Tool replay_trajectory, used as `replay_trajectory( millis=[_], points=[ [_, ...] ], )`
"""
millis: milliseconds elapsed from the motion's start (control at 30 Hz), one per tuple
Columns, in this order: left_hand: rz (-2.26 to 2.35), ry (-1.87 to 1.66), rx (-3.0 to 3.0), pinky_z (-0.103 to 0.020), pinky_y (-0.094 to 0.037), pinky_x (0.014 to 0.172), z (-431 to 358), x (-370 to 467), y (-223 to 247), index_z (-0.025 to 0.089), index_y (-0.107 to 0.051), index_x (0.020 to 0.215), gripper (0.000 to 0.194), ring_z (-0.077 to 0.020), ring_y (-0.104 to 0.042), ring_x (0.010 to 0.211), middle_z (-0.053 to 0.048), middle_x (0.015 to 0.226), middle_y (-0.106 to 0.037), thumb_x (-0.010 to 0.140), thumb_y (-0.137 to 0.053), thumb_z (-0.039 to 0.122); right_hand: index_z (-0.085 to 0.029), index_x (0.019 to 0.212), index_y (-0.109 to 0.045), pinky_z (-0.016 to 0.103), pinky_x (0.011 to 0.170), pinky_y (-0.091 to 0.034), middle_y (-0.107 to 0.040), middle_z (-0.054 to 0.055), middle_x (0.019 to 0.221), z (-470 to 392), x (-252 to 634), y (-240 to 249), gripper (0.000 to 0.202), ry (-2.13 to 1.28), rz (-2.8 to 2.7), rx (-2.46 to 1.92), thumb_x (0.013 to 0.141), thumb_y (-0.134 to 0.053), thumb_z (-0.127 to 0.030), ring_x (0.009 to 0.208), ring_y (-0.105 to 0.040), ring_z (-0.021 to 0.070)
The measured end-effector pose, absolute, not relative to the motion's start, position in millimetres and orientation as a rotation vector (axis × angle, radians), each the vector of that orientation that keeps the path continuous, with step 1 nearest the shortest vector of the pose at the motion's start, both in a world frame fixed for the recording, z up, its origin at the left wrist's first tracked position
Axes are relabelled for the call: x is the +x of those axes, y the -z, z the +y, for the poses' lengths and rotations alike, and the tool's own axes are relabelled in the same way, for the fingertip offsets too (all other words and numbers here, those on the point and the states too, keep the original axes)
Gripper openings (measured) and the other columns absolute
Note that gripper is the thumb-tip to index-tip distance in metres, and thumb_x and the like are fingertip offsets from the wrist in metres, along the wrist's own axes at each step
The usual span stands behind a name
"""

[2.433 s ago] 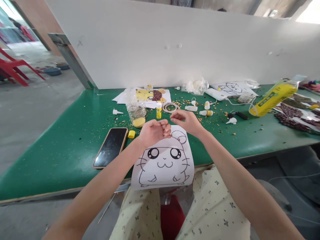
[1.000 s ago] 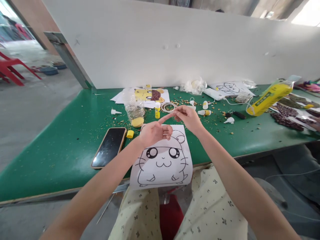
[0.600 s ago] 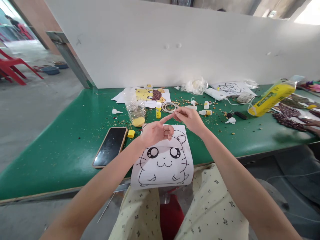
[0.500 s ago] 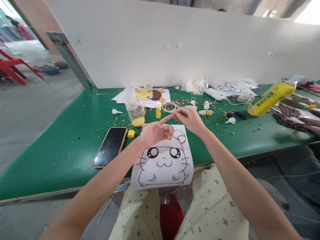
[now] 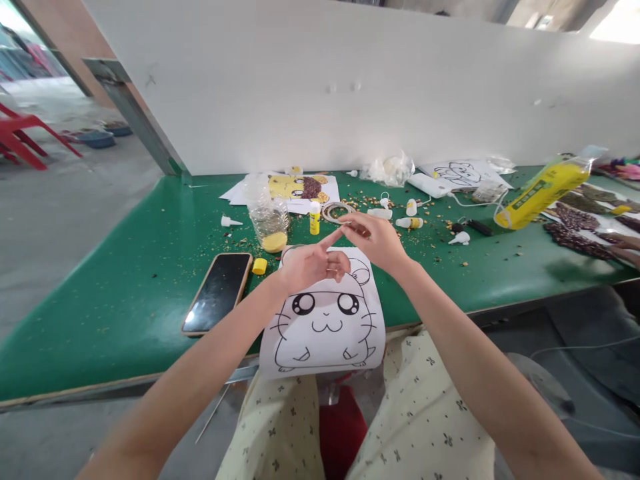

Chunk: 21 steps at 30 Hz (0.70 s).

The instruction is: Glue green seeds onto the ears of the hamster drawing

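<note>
Over the hamster drawing [image 5: 325, 340], my left hand [image 5: 313, 267] is held palm up, its index finger stretched out and the other fingers loosely curled. My right hand [image 5: 375, 240] pinches the tip of that index finger between thumb and fingertips. Whether anything small lies between them I cannot make out. The paper's lower part hangs over the table edge toward my lap. Just beyond the hands stand a yellow glue bottle [image 5: 315, 219] and a clear plastic jar [image 5: 269, 223] tilted on its side with yellow contents. A yellow cap [image 5: 259, 267] lies left of my left hand.
A phone [image 5: 217, 293] lies on the green table [image 5: 115, 300]. Behind are a partly seed-covered picture [image 5: 295, 189], a ring of tubing [image 5: 338, 212], small glue bottles [image 5: 410, 223] and scattered seeds. At right are a yellow packet [image 5: 545, 197] and another person's hand [image 5: 625, 247].
Both hands keep nearly the same pose, with the right fingertips still at the left index finger. The whole view has shifted slightly.
</note>
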State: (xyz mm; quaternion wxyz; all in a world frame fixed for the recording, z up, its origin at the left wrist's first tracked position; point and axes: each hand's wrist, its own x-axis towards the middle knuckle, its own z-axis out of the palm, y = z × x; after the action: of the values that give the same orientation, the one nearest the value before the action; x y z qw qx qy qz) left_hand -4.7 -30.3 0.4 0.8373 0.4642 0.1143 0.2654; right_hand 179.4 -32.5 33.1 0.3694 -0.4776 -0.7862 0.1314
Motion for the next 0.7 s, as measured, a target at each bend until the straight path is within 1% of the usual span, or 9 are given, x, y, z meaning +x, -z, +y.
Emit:
replay_trajectory(
  millis=[133, 267, 500, 700],
  points=[
    [0.248, -0.543, 1.020, -0.035, -0.034, 0.073, -31.2, -3.3, 0.1, 0.022, -0.014, 0.143, 0.073, -0.0180, -0.054, 0.069, -0.006, 0.082, -0.062, 0.073, -0.035, 0.015, -0.019, 0.088, -0.063, 0.024, 0.053, -0.039, -0.060, 0.001, 0.067, -26.4, 181.9, -29.6, 0.019, -0.652, -1.940, -1.176, 0.084, -0.047, -0.027, 0.056, -0.049, 0.0110],
    [0.256, -0.542, 1.035, -0.035, -0.034, 0.073, -31.6, -2.7, 0.1, 0.022, -0.014, 0.143, 0.073, -0.0177, -0.053, 0.070, -0.005, 0.081, -0.062, 0.074, -0.034, 0.014, -0.018, 0.087, -0.063, 0.025, 0.053, -0.041, -0.058, 0.001, 0.067, -23.3, 184.1, -28.9, 0.018, -0.814, -1.852, -1.149, 0.082, -0.047, -0.026, 0.055, -0.049, 0.0105],
    [0.244, -0.539, 1.046, -0.035, -0.034, 0.073, -31.1, -2.6, 2.3, 0.022, -0.016, 0.143, 0.073, -0.0181, -0.053, 0.071, -0.006, 0.082, -0.062, 0.073, -0.035, 0.014, -0.018, 0.083, -0.062, 0.026, 0.055, -0.045, -0.058, 0.001, 0.066, -24.9, 184.9, -31.6, 0.015, -0.877, -1.838, -1.125, 0.079, -0.054, -0.029, 0.058, -0.052, 0.0117],
    [0.255, -0.541, 1.053, -0.034, -0.034, 0.074, -31.6, -3.3, 1.8, 0.023, -0.018, 0.143, 0.072, -0.0179, -0.053, 0.071, -0.006, 0.082, -0.062, 0.074, -0.036, 0.015, -0.018, 0.084, -0.062, 0.027, 0.057, -0.046, -0.060, 0.001, 0.071, -26.8, 185.0, -34.1, 0.015, -0.905, -1.839, -1.119, 0.080, -0.049, -0.025, 0.057, -0.054, 0.0107]
  ],
)
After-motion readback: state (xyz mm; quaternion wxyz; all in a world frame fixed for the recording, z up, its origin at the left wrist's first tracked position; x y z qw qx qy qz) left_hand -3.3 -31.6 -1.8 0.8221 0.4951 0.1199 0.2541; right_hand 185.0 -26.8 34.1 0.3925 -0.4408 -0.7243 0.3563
